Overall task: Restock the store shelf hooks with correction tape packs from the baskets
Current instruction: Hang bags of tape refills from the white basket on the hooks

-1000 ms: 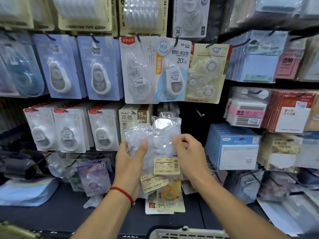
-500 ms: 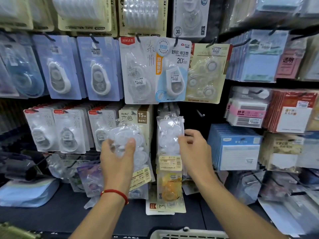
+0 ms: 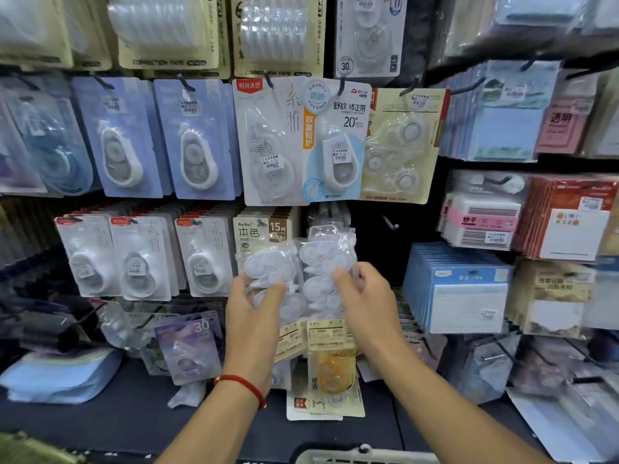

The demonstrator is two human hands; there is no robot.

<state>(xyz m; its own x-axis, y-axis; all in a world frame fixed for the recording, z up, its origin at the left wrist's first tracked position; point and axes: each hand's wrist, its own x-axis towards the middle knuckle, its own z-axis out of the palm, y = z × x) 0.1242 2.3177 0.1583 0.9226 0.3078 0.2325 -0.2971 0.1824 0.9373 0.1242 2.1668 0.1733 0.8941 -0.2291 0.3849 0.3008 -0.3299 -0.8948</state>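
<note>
My left hand [image 3: 253,306] grasps one clear tape pack [image 3: 268,272]; my right hand [image 3: 363,296] pinches the hung pack [image 3: 326,262] beside it, both upright.

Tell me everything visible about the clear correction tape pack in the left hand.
The clear pack is a see-through plastic bag of several white, rounded correction tape refills stacked down its length, with a pale yellow printed label at its lower end. It looks glossy and crinkled. It is held roughly upright, slightly tilted, in front of the hanging 15M pack. The left hand grips its lower half, thumb across the front. Its right edge meets the similar pack held by the right hand.
</note>
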